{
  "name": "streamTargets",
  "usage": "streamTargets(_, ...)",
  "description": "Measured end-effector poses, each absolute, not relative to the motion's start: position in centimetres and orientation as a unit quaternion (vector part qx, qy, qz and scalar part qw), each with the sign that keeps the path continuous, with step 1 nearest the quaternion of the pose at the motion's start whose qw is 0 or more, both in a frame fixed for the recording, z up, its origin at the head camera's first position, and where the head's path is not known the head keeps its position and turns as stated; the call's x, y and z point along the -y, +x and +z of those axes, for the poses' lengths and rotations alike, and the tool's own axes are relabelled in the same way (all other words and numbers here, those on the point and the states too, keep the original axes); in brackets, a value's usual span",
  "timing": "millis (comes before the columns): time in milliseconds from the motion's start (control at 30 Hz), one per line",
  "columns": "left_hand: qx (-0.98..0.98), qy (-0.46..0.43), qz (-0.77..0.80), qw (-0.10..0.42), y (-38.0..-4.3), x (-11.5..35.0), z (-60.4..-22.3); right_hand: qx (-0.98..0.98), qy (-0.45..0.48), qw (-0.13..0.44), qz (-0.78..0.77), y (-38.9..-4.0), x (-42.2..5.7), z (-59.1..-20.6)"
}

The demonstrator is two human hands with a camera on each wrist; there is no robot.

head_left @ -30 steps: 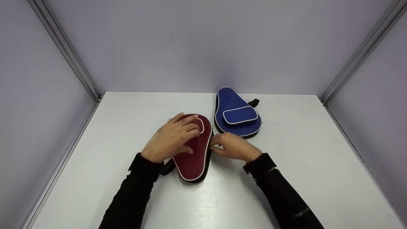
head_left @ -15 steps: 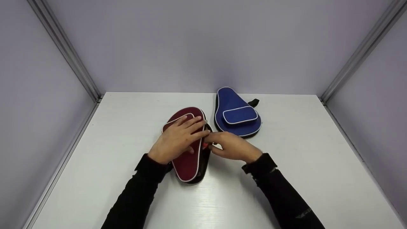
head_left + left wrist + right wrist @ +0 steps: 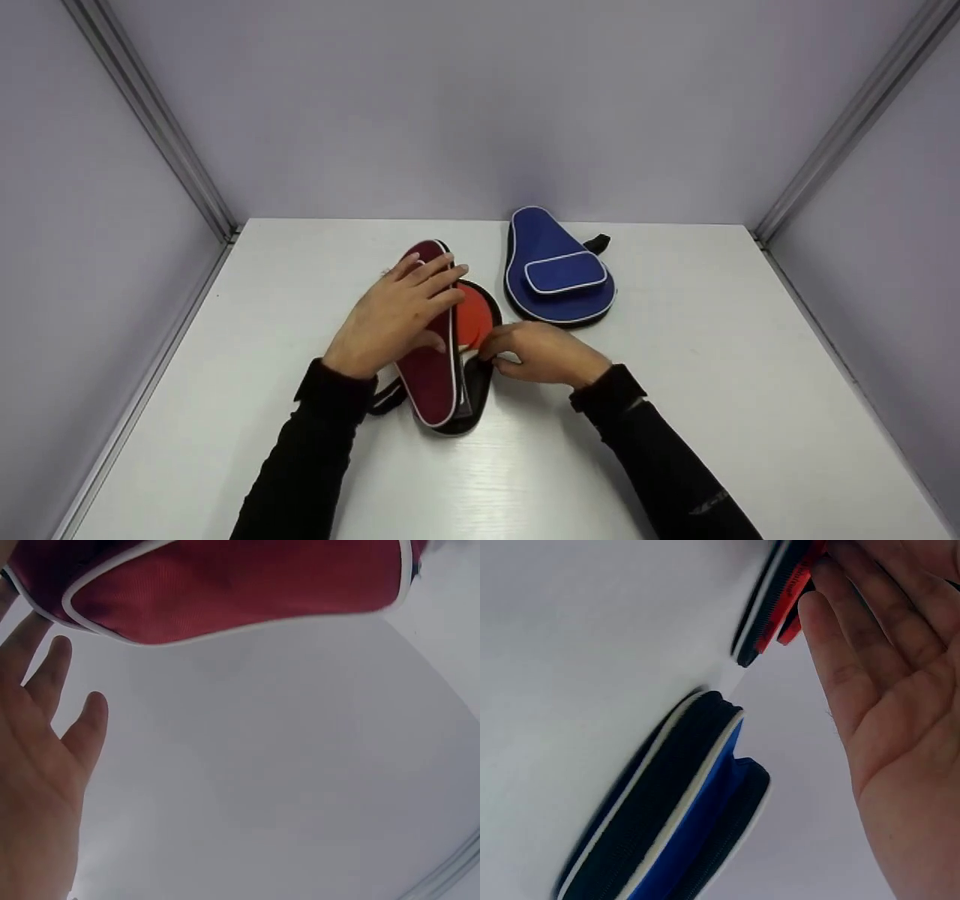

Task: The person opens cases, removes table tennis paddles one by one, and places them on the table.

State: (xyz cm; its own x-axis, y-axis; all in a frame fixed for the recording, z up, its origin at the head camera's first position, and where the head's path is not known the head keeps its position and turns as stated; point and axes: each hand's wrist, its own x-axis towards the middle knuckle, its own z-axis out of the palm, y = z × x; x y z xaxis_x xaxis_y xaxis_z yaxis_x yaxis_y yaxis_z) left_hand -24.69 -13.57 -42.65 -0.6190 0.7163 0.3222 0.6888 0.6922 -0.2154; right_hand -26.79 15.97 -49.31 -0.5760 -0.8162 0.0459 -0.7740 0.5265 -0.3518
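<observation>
Both hands (image 3: 390,319) flank the red case (image 3: 427,367), lid raised.

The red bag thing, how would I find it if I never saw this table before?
Look at the white table: two paddle-shaped cases lie near its far middle. The dark red case is the nearer, left one, under the left hand. Unlike the closed blue case beside it, its top flap is lifted, showing an orange-red paddle inside.

We find no readable text anywhere. The black sleeve (image 3: 697,495) at the lower right of the head view carries a small pale mark, too blurred to read.
</observation>
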Motion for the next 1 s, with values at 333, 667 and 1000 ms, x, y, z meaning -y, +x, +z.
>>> streamTargets(333,0.916,-0.361,-0.038,0.172,-24.4,15.7,-41.0,-0.870,-0.476,0.040,-0.117,-26.5,-15.7,-49.8)
streamTargets(667,0.933,-0.322,-0.080,0.141,-24.0,17.0,-40.2,-0.896,-0.427,0.040,-0.112,-25.8,-15.6,-49.8)
streamTargets(1000,0.947,-0.278,-0.109,0.120,-23.7,18.6,-39.7,-0.915,-0.389,0.036,-0.101,-25.9,-16.4,-49.6)
